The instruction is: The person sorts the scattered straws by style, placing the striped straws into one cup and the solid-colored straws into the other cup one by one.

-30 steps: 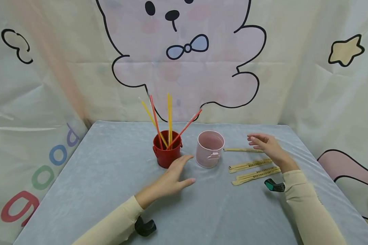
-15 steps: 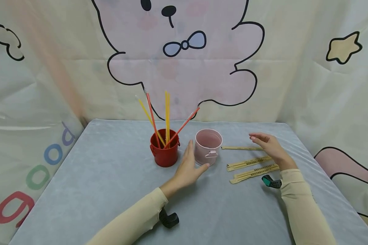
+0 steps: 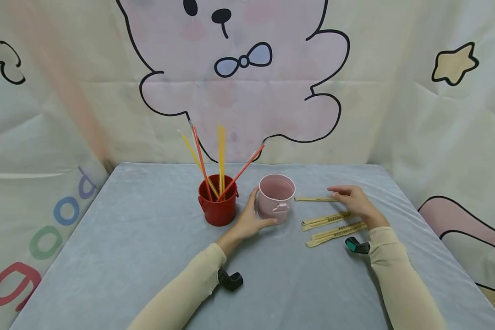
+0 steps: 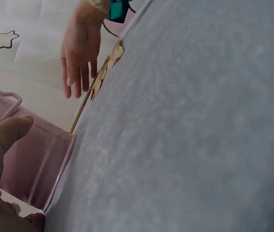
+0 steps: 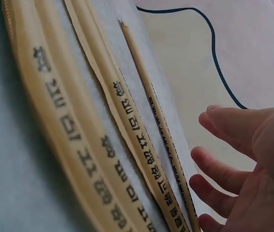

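Grey-blue cloth (image 3: 272, 284), thin paper packets (image 3: 336, 233) on it, right hand (image 3: 354, 202) above, fingers loosely apart, left hand (image 3: 247, 223) holding a pink bucket (image 3: 274, 197) standing beside the packets, red bucket (image 3: 217, 211) of sticks (image 3: 221, 156) past that hand, cartoon animal (image 3: 239, 98) behind.

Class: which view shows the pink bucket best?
The head view shows the pink bucket nearly whole, open top included. The left wrist view crops it, partly behind the left hand; the right wrist view omits it.

Sticks (image 3: 222, 151) in one bucket (image 3: 219, 213) — a second bucket (image 3: 270, 201) just right of it — packets (image 3: 327, 220) lying right of both.
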`<state>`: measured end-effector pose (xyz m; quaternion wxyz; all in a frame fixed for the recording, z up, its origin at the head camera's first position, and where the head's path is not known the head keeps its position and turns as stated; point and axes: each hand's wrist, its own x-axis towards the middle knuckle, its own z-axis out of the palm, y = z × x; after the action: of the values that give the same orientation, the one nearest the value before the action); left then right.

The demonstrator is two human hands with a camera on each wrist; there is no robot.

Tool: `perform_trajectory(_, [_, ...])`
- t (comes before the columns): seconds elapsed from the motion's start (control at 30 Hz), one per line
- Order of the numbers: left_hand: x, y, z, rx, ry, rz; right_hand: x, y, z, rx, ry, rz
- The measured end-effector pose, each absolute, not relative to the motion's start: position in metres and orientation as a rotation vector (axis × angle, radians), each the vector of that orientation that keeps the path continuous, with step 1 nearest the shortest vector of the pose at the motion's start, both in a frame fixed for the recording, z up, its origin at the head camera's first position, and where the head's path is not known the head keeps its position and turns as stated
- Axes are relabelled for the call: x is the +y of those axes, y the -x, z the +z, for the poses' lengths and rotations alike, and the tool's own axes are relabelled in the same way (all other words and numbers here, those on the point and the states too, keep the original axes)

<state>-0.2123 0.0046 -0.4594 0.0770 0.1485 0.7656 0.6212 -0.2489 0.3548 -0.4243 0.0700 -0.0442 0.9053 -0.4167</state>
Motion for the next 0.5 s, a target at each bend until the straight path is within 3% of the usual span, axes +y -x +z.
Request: perform_trajectory(0.5, [0.002, 0.2178, -0.4643, 2.387, -0.655, 1.767, 0.3528, 0.2515, -0.4283, 2.872, 0.304, -0.936])
